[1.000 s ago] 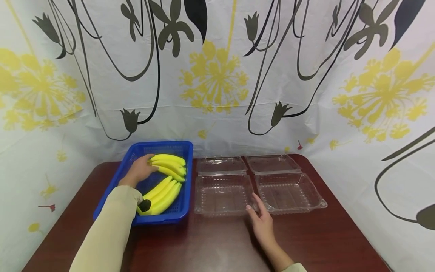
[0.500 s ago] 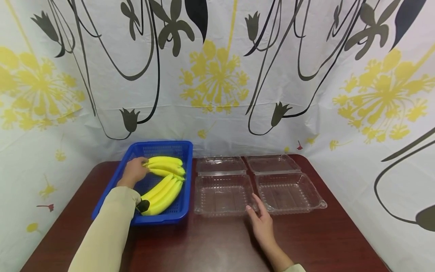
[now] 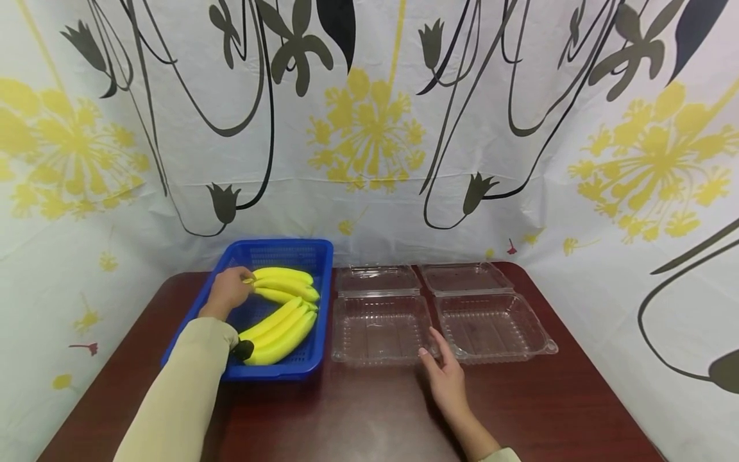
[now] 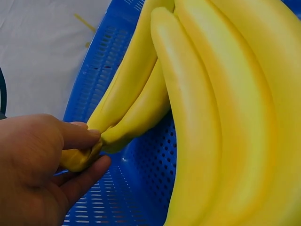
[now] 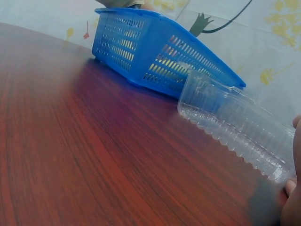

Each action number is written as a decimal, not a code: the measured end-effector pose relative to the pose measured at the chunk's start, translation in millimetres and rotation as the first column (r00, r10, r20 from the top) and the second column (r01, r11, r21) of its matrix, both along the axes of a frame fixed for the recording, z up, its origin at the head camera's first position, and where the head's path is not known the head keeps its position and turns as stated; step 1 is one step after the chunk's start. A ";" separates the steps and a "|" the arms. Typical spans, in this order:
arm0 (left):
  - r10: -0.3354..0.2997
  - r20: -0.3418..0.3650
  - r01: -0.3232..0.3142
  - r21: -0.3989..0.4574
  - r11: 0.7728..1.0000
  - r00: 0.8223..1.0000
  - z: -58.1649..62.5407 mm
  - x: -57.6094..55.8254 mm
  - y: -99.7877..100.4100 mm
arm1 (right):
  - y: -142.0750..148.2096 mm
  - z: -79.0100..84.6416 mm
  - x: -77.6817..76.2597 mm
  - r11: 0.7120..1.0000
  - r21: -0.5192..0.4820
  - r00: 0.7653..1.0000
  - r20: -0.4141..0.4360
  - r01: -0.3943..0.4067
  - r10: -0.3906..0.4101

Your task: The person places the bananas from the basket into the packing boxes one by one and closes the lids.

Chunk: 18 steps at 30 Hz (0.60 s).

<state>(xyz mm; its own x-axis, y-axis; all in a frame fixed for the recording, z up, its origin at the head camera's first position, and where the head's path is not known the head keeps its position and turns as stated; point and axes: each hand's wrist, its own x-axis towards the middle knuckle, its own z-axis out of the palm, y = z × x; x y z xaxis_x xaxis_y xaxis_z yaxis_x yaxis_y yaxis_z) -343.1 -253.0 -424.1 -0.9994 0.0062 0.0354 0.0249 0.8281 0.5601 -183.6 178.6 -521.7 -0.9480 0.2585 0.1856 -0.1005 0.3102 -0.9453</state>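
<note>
Two bunches of yellow bananas lie in a blue plastic basket (image 3: 326,308) on the left. My left hand (image 3: 229,290) reaches into it and pinches the stem end of the far banana bunch (image 3: 285,283). The left wrist view shows thumb and fingers around that brownish stem (image 4: 77,159). Closer to me lies the other banana bunch (image 3: 281,337), its stem end partly behind my sleeve. My right hand (image 3: 449,382) has its fingers loosely extended at the near right corner of the left clear plastic container (image 3: 378,327); whether they touch it, I cannot tell.
To the right stands a second clear hinged container (image 3: 491,324). Both containers have their lids (image 3: 378,280) folded back towards the patterned wall cloth (image 3: 369,218). All of this rests on a dark red-brown table (image 3: 358,410).
My left hand has moved slightly left and pinches the stem of the far bunch, which has shifted a little nearer the close bunch. The right hand stays put.
</note>
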 end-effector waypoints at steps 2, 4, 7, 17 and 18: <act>0.003 -0.009 -0.003 -0.002 1.000 1.000 0.9 0.0 0.0 | 0.1 0.3 -0.3 1.000 0.001 1.000 0.000 -0.002 0.002; 0.006 -0.026 -0.006 0.003 1.000 1.000 2.1 0.9 0.1 | 0.2 0.6 -0.5 1.000 0.003 1.000 -0.003 -0.004 0.004; 0.017 -0.061 -0.017 0.011 1.000 0.998 3.8 3.3 0.5 | 0.1 1.3 -0.3 1.000 0.012 1.000 -0.009 0.002 -0.002; 0.073 -0.139 -0.068 0.036 0.997 0.988 5.5 10.0 1.0 | -0.5 -2.1 -1.2 0.999 0.045 0.999 -0.031 0.009 -0.008; 0.077 -0.148 -0.072 0.036 0.997 0.986 6.7 10.6 1.5 | -0.7 -2.3 -1.2 0.999 0.045 0.999 -0.032 0.009 -0.007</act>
